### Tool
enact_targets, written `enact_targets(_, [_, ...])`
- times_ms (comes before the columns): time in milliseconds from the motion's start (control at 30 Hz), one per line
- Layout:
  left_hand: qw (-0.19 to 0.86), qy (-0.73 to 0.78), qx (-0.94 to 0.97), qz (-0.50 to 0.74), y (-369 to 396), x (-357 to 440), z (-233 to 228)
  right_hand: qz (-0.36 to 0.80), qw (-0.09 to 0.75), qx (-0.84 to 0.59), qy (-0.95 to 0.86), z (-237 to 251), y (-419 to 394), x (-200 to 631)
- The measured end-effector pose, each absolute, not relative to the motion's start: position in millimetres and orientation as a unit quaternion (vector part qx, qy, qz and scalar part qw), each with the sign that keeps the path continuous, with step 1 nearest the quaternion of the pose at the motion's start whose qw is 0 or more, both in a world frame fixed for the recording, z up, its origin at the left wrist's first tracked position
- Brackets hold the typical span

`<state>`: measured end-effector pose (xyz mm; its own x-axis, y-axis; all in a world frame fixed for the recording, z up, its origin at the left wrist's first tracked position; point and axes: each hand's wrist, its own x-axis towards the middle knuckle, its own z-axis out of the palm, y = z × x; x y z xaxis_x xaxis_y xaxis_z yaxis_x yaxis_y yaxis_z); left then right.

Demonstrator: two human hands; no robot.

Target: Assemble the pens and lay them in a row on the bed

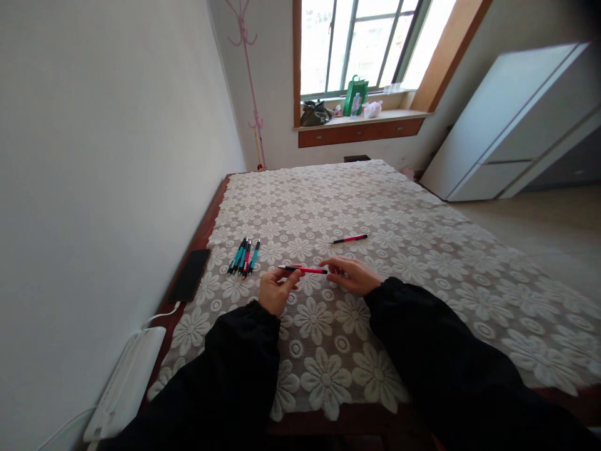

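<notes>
A red pen with black ends (304, 270) is held level just above the table between both hands. My left hand (276, 290) pinches its left end. My right hand (351, 274) has its fingertips at the pen's right end. A second red pen (350, 238) lies loose on the white floral lace tablecloth (404, 250) beyond my right hand. To the left lies a small group of several pens (244, 255), mostly teal with one red, side by side.
A black phone (190, 274) rests at the table's left edge by the wall, with a white cable and a white device (124, 383) below it. A white cabinet (516, 119) stands at right. A windowsill with bags is at the far wall.
</notes>
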<state>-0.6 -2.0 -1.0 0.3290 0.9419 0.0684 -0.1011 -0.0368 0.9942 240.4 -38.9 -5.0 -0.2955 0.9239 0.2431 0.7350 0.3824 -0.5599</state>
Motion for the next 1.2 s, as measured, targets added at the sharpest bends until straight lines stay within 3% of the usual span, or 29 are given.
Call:
enact_targets(367, [0.601,0.371,0.587,0.396,-1.1,1.2,-3.7,0.174,0.385,-0.503,-0.754,-12.6,-46.9,218.2])
enact_targets(567, [0.56,0.389,0.596,0.423,3.9,-2.8,-5.4,0.11,0.378,-0.527,-0.753,-16.7,-44.4,233.6])
enact_targets(800, [0.371,0.447,0.715,0.388,12.7,-11.5,-4.0,0.004,0.325,-0.654,-0.683,-32.3,-35.1,288.0])
enact_targets(1067, [0.037,0.512,0.82,0.254,32.5,-37.9,3.1,-0.09,0.267,-0.751,-0.597,-35.4,-17.7,316.1])
enact_targets(1200, [-0.012,0.562,0.805,0.19,39.5,-45.3,-4.6,-0.108,0.261,-0.755,-0.593,-35.1,-11.8,322.4])
